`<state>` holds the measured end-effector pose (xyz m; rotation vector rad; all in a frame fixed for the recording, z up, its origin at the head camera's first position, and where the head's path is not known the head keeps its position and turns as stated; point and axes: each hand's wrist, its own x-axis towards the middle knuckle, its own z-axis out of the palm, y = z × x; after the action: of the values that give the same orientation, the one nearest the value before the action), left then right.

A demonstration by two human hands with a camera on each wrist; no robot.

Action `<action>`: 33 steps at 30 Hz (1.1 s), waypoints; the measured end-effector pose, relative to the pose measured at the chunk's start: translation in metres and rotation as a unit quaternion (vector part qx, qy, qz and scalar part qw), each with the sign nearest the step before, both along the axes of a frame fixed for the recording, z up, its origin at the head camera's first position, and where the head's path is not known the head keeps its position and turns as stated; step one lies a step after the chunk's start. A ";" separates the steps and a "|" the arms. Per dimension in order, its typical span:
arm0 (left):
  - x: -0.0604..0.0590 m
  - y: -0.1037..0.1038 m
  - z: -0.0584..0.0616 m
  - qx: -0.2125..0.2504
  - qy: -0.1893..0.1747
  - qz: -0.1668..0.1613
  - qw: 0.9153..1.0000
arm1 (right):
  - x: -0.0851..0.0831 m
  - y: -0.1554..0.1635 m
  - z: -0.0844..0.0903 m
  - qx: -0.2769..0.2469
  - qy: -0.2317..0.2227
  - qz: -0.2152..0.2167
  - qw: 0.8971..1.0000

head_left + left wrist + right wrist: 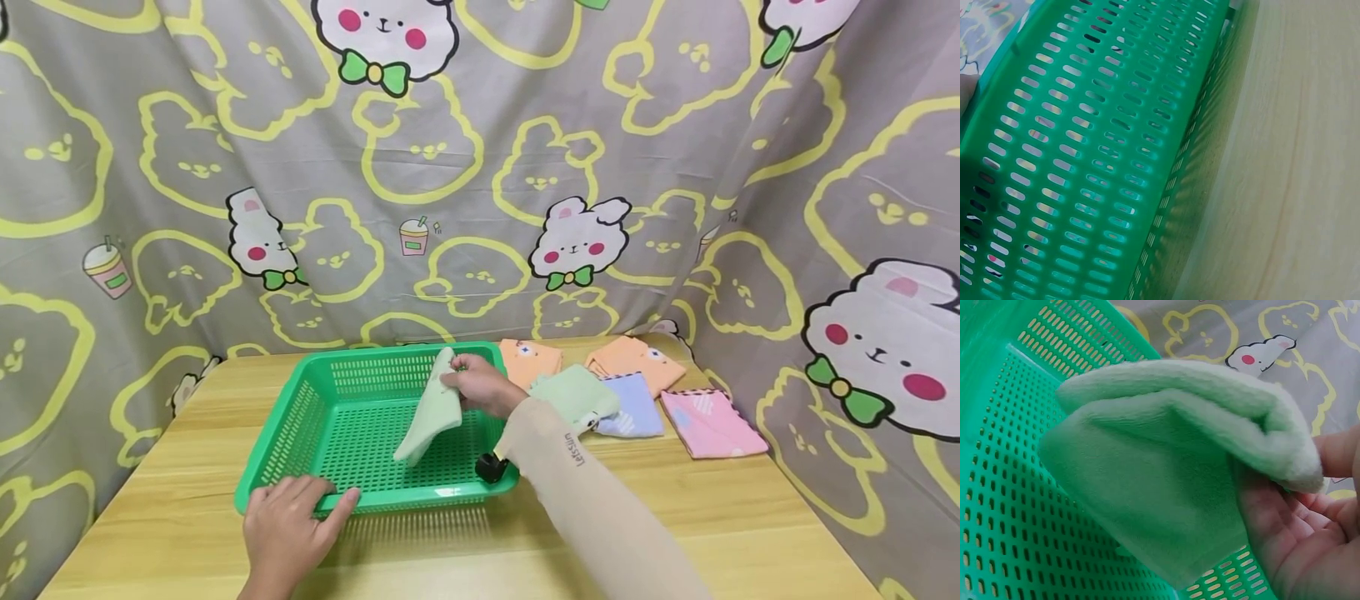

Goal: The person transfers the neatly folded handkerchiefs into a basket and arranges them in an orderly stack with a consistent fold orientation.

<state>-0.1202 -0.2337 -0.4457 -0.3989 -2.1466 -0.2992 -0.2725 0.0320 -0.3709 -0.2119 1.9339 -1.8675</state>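
Observation:
A green perforated plastic basket (300,417) stands on the wooden table. My right hand (480,385) pinches a folded light green towel (432,410) by its top edge and holds it hanging inside the basket, its lower end near the basket floor. In the right wrist view the same green towel (1166,481) fills the frame, gripped by my fingers (1285,531) over the basket (1010,506). My left hand (288,521) rests on the basket's near rim, fingers curled over its edge. The left wrist view shows only the basket wall (1079,156) and table.
To the right of the basket lie several folded small towels: orange (528,360), orange (637,360), light green (573,393), pale blue (636,408) and pink (708,423). A cartoon-print cloth (480,167) walls in the table on three sides. Bare wooden table (465,550) runs along the front.

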 end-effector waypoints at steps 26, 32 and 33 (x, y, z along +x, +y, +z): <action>0.001 0.001 0.000 0.002 -0.008 0.000 1.000 | -0.004 -0.001 -0.015 -0.019 -0.067 0.066 0.995; 0.001 0.000 0.001 0.000 -0.004 0.001 1.000 | -0.003 -0.004 -0.010 -0.052 -0.078 0.100 0.991; 0.001 0.000 0.001 0.001 -0.004 0.001 1.000 | -0.004 -0.004 -0.009 -0.056 -0.077 0.104 0.990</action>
<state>-0.1195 -0.2333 -0.4448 -0.3957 -2.1535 -0.3022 -0.2761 0.0276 -0.3796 -0.2841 1.6399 -1.7990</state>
